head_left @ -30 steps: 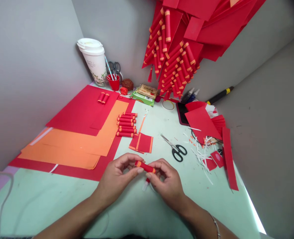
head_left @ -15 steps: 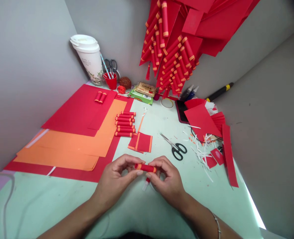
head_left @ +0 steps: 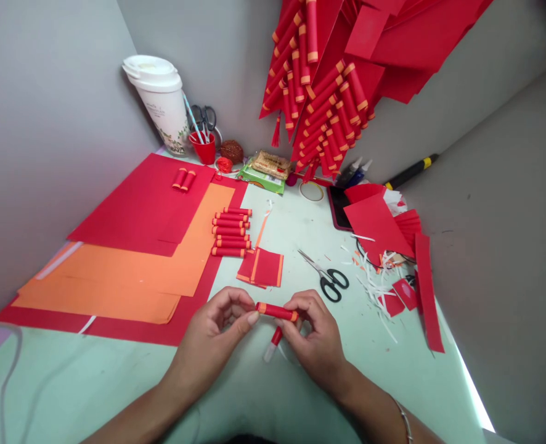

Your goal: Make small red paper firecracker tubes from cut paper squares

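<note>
Both my hands pinch a small red paper roll with orange end bands [head_left: 277, 311] just above the pale green table [head_left: 116, 382]. My left hand [head_left: 217, 336] grips its left end between thumb and fingers. My right hand [head_left: 314, 339] grips the right end. A glue stick with a red body and white cap [head_left: 273, 344] lies on the table under my hands. Several finished rolls [head_left: 230, 231] lie stacked on the red and orange paper sheets [head_left: 129, 259] ahead. Small cut red squares with orange edges [head_left: 262, 267] lie just beyond my hands.
Black-handled scissors [head_left: 326, 277] lie right of the squares. Red offcuts and white scraps [head_left: 388, 265] are at the right. A paper cup [head_left: 159, 98], a red cup with scissors [head_left: 204, 142], a snack packet [head_left: 266, 169] and tape [head_left: 312, 191] line the back. Strings of rolls [head_left: 321, 105] hang overhead.
The paper roll has turned slightly level in my fingers and shifted a little right. The glue stick under my hands shows more. My view has drifted slightly.
</note>
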{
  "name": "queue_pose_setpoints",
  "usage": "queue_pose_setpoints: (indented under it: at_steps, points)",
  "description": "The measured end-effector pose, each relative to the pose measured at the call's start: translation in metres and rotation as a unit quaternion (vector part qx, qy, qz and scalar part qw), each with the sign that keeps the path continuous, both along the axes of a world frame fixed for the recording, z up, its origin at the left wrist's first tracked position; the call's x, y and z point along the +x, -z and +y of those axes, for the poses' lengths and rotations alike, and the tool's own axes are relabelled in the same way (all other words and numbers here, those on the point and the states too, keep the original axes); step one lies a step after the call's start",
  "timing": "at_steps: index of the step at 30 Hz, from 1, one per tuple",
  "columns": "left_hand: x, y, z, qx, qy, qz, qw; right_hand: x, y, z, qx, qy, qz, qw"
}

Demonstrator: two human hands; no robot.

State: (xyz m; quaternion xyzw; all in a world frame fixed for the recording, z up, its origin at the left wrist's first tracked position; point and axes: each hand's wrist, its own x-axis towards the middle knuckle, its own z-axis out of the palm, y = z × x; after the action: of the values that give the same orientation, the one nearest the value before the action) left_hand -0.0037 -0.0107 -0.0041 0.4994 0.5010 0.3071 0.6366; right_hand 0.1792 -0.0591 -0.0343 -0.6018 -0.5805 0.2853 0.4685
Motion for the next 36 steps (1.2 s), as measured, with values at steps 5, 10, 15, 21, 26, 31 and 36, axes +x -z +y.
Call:
queue_pose_setpoints:
  at_steps: [5, 10, 15, 21, 26, 31, 36]
  points:
    - [-0.0007, 0.0024, -0.0003, -0.012, 0.022, 0.026, 0.999, -0.001, 0.0027, 0.0006, 0.008, -0.005, -0.007, 1.0]
    - [0.0002, 0.0031, -0.0001, -0.021, 0.02, 0.032, 0.999, -0.0006, 0.0044, 0.0006, 0.027, -0.005, -0.018, 0.999]
    - [0.0021, -0.0009, 0.0001, -0.034, -0.006, 0.028, 0.999, -0.0007, 0.0056, -0.0013, 0.038, -0.03, -0.03, 0.998]
    - [0.0016, -0.004, 0.0032, -0.045, 0.0, 0.049, 0.998, -0.0008, 0.0058, -0.0029, 0.011, -0.045, -0.011, 0.999]
    - [0.0004, 0.0006, 0.0043, -0.033, 0.017, 0.054, 0.998, -0.0009, 0.0038, -0.003, -0.033, -0.034, 0.021, 0.999]
    - [0.0004, 0.0029, 0.0044, -0.045, 0.015, 0.047, 0.998, -0.0011, 0.0029, -0.0025, -0.056, -0.028, 0.036, 0.997]
    - [-0.0001, 0.001, 0.0047, -0.053, 0.023, 0.041, 0.997, -0.0006, 0.0032, -0.0013, -0.059, -0.03, 0.046, 0.997]
